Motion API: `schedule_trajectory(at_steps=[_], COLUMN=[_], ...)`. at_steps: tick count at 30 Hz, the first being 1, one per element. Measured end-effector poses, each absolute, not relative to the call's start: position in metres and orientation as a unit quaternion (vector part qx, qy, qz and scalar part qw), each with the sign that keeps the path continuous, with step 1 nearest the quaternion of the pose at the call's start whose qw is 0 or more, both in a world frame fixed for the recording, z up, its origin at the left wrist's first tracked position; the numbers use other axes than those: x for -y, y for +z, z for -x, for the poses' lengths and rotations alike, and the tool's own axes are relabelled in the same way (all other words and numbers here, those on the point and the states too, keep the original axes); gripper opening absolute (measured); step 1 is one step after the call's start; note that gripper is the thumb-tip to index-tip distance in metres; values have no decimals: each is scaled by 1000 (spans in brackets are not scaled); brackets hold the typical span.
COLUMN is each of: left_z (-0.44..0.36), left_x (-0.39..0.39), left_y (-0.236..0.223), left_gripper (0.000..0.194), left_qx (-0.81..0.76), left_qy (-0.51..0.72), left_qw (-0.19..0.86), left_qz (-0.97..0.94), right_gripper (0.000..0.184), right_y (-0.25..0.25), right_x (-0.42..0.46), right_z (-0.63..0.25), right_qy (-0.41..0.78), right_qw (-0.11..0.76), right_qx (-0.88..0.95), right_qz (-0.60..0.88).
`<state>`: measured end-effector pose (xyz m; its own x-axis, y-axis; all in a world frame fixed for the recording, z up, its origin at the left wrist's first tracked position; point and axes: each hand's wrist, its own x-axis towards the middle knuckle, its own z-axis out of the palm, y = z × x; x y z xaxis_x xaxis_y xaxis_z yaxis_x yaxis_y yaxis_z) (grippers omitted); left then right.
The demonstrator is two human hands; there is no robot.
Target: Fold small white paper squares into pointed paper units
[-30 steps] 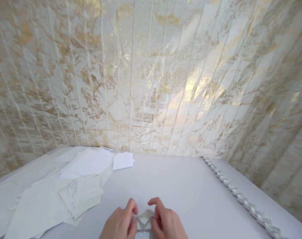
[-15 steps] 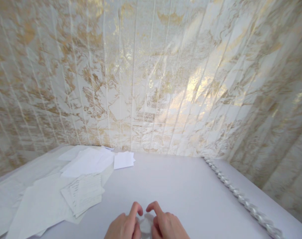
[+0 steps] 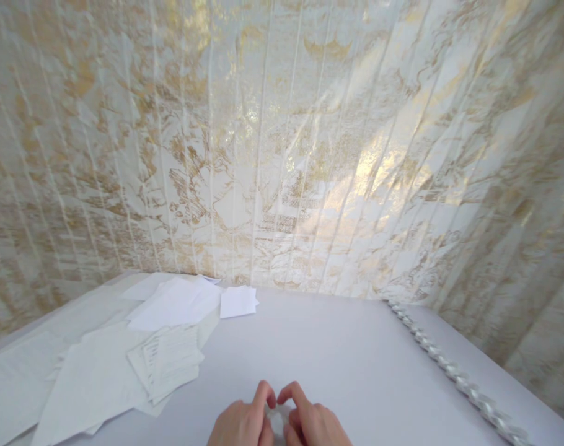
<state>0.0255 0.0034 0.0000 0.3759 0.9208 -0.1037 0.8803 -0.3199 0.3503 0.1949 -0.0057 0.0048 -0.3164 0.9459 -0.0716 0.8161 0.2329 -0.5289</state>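
At the bottom centre of the head view, my left hand (image 3: pixel 245 418) and my right hand (image 3: pixel 312 418) are close together, low over the white table. Between them is a small pale whitish piece (image 3: pixel 276 424), partly hidden by the fingers; its kind does not show clearly. Thumbs and fingers of both hands pinch it from either side. Both index fingers are bent inward over its far edge, their tips almost meeting.
Loose white paper sheets (image 3: pixel 91 378) overlap on the left, with a fanned stack of smaller lined sheets (image 3: pixel 173 359) on top. A small white paper stack (image 3: pixel 238 301) lies farther back. Along the right runs a silvery braided strip (image 3: pixel 453 371). A gold-patterned curtain (image 3: pixel 263 155) hangs behind the table.
The index fingertips have come closer together over the pale piece, and the gap between my hands has narrowed. The view has shifted slightly, so the table and papers appear farther right.
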Motion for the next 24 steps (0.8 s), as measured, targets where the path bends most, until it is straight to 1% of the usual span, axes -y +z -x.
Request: schedule_trajectory(at_steps=[2, 5, 6, 8, 10, 13, 16, 17, 19, 21, 23, 24], left_z=[-23, -19, -17, -15, -13, -11, -9, -8, -6, -5, -5, -4], left_x=[-5, -6, -6, -5, -4, -5, -7, -8, -11, -12, -12, -12], left_y=[-3, -2, 0, 4, 8, 11, 11, 10, 8, 7, 6, 5], left_gripper=[30, 19, 18, 25, 32, 33, 29, 27, 26, 26, 29, 30], left_qx=[-544, -524, -517, -506, -506, -518, -525, -525, -521, -518, -518, -519], left_qy=[77, 116, 131, 163, 190, 222, 244, 251, 262, 266, 266, 264], left_qw=[192, 229, 243, 272, 298, 316, 317, 319, 327, 337, 338, 338], left_qz=[-813, -812, -810, -802, -787, -763, -751, -748, -743, -740, -739, -740], right_gripper=[41, 26, 21, 15, 16, 22, 14, 14, 25, 32, 30, 24], right_y=[5, 16, 21, 31, 35, 25, 2, -4, -12, -8, 7, 18], right_x=[5, 6, 6, 7, 7, 2, -9, -12, -18, -19, -18, -18], right_z=[-197, -204, -207, -212, -214, -209, -198, -194, -188, -187, -194, -203], right_qy=[241, 221, 205, 162, 107, 8, -111, -146, -196, -213, -193, -172], right_qw=[135, 144, 157, 195, 215, 206, 195, 194, 195, 194, 183, 173], right_qx=[778, 791, 797, 812, 835, 869, 888, 891, 895, 897, 899, 897], right_qz=[563, 552, 546, 526, 496, 449, 400, 384, 352, 334, 347, 368])
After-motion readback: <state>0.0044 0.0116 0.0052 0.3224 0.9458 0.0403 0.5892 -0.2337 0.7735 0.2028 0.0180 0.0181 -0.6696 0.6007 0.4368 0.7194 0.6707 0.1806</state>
